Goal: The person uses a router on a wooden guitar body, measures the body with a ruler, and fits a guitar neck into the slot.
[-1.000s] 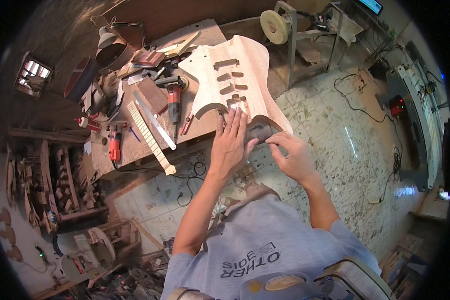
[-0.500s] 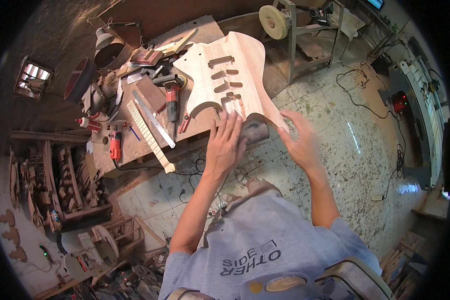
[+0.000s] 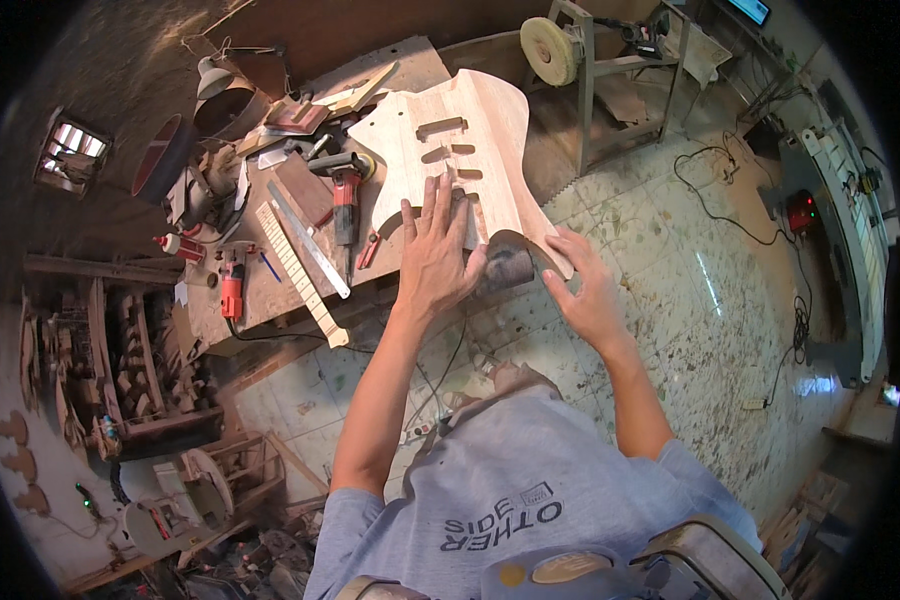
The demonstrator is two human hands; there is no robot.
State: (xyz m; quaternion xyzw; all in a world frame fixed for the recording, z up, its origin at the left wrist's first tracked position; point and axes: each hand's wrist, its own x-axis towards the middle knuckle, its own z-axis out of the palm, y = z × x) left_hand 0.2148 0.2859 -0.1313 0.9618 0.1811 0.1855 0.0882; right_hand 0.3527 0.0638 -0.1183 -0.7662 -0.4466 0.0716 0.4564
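1. The pale wooden guitar body [image 3: 495,140] lies face up at the right-hand end of the table [image 3: 202,308], its two-horned end toward the person and reaching past the near edge.
2. The left hand [image 3: 433,260] lies palm down on that end, between the horns, covering part of the lower cutout. Its grip is wide, with fingers spread flat and thumb out to the right.
3. The right hand [image 3: 585,292] is at the tip of the right horn. Its grip is narrow, fingers and thumb holding the tip from either side.
4. A dark, rough cylinder [image 3: 507,266] shows just under the curved edge between left thumb and right horn; whether wood and cylinder touch, I cannot tell.
5. Left of the body on the table lie a red and black grinder [image 3: 346,205], red-handled pliers [image 3: 369,250], a metal ruler [image 3: 310,245] and a guitar neck [image 3: 300,275] whose near end juts past the edge.
6. Farther left are a small red power tool [image 3: 231,287] and a red and white bottle [image 3: 180,246].
7. Beyond the body, a pale round buffing wheel [image 3: 550,52] stands on a frame.
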